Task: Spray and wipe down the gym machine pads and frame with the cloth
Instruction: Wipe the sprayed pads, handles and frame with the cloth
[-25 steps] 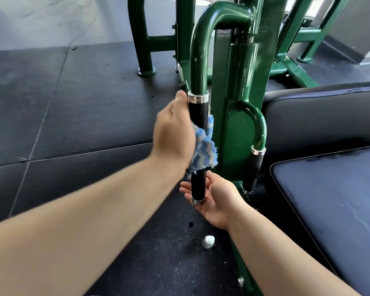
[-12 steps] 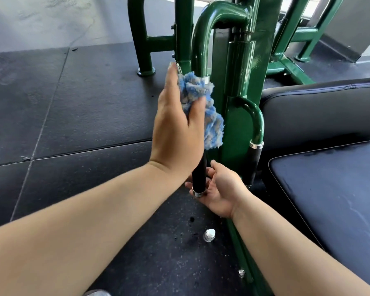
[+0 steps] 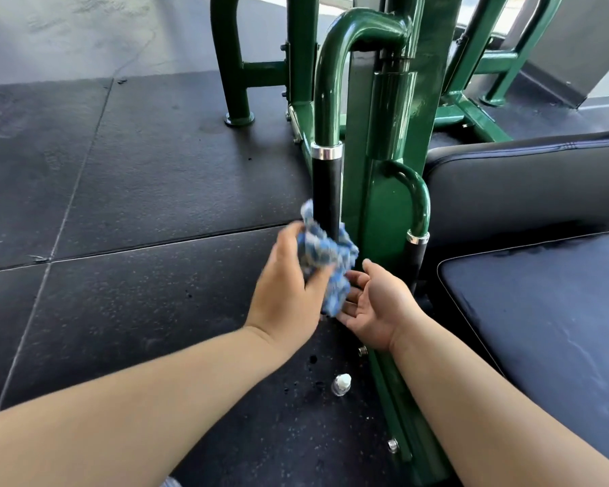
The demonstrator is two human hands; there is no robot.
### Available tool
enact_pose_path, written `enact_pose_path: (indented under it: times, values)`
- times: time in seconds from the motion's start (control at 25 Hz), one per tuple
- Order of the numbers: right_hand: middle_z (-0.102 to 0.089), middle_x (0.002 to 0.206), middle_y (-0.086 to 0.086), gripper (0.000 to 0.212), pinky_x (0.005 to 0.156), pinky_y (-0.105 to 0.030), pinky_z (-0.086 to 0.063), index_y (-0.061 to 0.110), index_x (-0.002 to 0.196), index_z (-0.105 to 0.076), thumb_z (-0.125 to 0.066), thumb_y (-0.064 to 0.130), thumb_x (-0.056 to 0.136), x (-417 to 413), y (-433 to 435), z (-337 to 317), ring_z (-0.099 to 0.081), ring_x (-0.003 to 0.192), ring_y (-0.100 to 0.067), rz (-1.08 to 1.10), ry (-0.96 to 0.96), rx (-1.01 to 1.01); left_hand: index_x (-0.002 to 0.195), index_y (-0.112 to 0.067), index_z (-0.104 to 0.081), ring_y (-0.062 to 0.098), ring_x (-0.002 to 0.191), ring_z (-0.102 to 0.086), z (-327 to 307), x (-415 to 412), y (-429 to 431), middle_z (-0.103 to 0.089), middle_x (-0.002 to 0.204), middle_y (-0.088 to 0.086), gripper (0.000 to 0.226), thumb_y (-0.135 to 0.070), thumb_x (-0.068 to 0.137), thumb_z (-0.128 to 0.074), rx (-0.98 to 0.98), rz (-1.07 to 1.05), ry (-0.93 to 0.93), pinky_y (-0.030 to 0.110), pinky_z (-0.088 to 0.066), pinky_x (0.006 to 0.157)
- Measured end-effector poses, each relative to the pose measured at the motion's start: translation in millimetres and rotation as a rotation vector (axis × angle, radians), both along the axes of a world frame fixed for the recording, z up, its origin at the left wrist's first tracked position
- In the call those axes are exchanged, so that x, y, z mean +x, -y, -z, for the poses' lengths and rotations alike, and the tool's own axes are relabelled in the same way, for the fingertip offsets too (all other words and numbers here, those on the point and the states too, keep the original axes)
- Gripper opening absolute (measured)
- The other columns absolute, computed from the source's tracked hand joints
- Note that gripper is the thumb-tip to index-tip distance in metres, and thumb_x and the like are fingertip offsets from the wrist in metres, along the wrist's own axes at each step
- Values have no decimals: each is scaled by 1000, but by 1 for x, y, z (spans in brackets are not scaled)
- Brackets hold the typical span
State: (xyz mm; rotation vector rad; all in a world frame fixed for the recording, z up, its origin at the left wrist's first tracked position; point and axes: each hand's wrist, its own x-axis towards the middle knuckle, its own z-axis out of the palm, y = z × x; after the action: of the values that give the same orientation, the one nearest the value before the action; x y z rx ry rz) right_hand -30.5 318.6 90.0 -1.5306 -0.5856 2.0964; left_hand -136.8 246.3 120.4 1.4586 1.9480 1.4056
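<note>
Left grip (image 3: pixel 289 282) clenches the cloth (image 3: pixel 326 256) around the handle (image 3: pixel 327 191) lower end; right grip (image 3: pixel 377 304) released just beneath; open floor (image 3: pixel 120 205) at left.

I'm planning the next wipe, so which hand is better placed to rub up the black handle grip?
Left. The left hand grips the blue cloth against the lower black grip, while the right hand is open, palm up, near the handle's lower end, holding nothing.

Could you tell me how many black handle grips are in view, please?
2. The long grip stands at centre, the cloth held against its lower part; the short grip hangs right of it. Others may be hidden.
</note>
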Motion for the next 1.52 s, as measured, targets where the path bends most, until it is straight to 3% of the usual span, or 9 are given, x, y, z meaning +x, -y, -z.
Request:
enact_pose_path:
  times: [0.12, 0.28, 0.56, 0.68, 0.76, 1.04, 1.16, 1.28, 1.52]
  values:
    - [-66, 103, -14, 48, 107, -45, -38, 10, 98, -61, -28, 44, 103, 1, -3, -1, -57, 108, -31, 28, -39, -1, 127, -20, -39, 10, 96, -60, -44, -5, -32, -59, 115, 1, 38, -20, 93, -57, 218, -52, 65, 11, -46, 77]
    - [-67, 108, -14, 48, 106, -47, -40, 8, 109, -60, -30, 44, 103, -8, -1, -7, -59, 112, -31, 24, -84, 9, 111, -29, -37, -12, 77, -58, -43, 0, -35, -59, 90, -21, 37, -24, 88, -65, 160, -76, 106, 2, -42, 66]
    - [-67, 105, -5, 40, 103, -36, -31, 17, 110, -62, -34, 45, 100, 4, -4, -17, -56, 93, -17, -4, -37, 18, 109, -43, -35, 3, 80, -62, -7, -3, -19, -63, 89, -15, 47, -21, 84, -68, -22, 70, 196, 17, -47, 68]
    - [-69, 96, -7, 43, 87, -35, -41, 16, 99, -65, -33, 44, 101, 5, 2, -18, -59, 90, -22, -23, -37, 46, 117, -38, -40, 7, 76, -57, 29, -12, 12, -59, 86, -16, 50, -14, 81, -67, -267, 207, -29, 14, -42, 65]
    - [-68, 104, -8, 46, 96, -37, -38, 16, 101, -66, -31, 46, 101, 8, 4, -17, -56, 102, -24, -81, 6, 80, 104, -48, -42, 11, 80, -58, 46, -17, 39, -61, 87, -17, 52, -12, 77, -66, -467, 289, -102, 19, -43, 71]
    - [-68, 98, -2, 41, 87, -35, -41, 21, 108, -65, -45, 53, 92, 9, 5, -28, -59, 90, -19, -95, -96, 217, 110, -29, -44, 4, 74, -52, -9, -9, -8, -56, 94, 1, 39, -6, 79, -49, -82, 109, 588, 14, -44, 64]
    - [-67, 113, -5, 42, 100, -37, -40, 20, 118, -62, -47, 50, 93, 21, -10, -39, -60, 107, -21, 51, -128, 300, 104, -30, -46, 4, 85, -55, -33, -19, -17, -56, 100, -5, 35, -6, 83, -59, 214, -59, 65, 10, -42, 78]
    - [-67, 111, -7, 43, 92, -37, -48, 18, 120, -60, -47, 49, 94, 25, -13, -39, -63, 103, -22, 104, -198, 260, 112, -18, -53, 16, 102, -46, -15, -21, -12, -38, 114, 3, 36, -13, 76, -58, 359, 75, -495, 15, -36, 96]
    - [-68, 95, -5, 37, 85, -35, -48, 16, 102, -64, -47, 47, 94, 15, 8, -23, -63, 85, -20, -163, -7, 163, 114, -21, -58, 22, 93, -45, 29, -26, 5, -37, 106, 6, 42, -25, 73, -51, 221, 297, -786, 36, -49, 82]
